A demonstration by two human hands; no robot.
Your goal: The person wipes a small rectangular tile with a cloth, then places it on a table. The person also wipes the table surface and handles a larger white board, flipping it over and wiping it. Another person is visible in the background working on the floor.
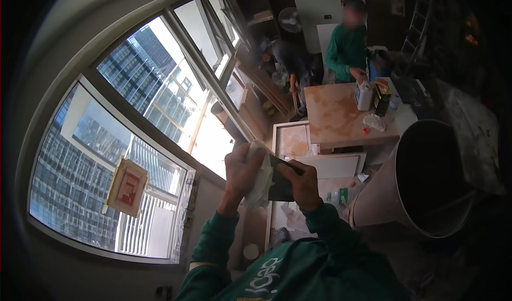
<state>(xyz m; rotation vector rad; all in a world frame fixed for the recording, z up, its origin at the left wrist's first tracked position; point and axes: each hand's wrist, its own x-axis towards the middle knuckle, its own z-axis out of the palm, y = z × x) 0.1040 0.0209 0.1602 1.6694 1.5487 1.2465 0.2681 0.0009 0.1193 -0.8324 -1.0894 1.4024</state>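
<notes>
Before my chest I hold a dark, flat, rectangular sheet (281,185), which may be sandpaper or a thin board. My right hand (303,183) grips its right edge, thumb on the face. My left hand (245,169) is closed around a crumpled whitish cloth or paper (259,185) at the sheet's left side; some of it hangs below my fingers. The cloth and the sheet touch and overlap. My left fingertips are partly hidden.
Windows (152,81) line the left side. A large round bin or tube (380,197) stands at the right. Beyond is a wooden table (332,113) with a white jug (364,97), a can (382,101) and a crumpled cloth (374,122). One person stands behind it; another bends nearby.
</notes>
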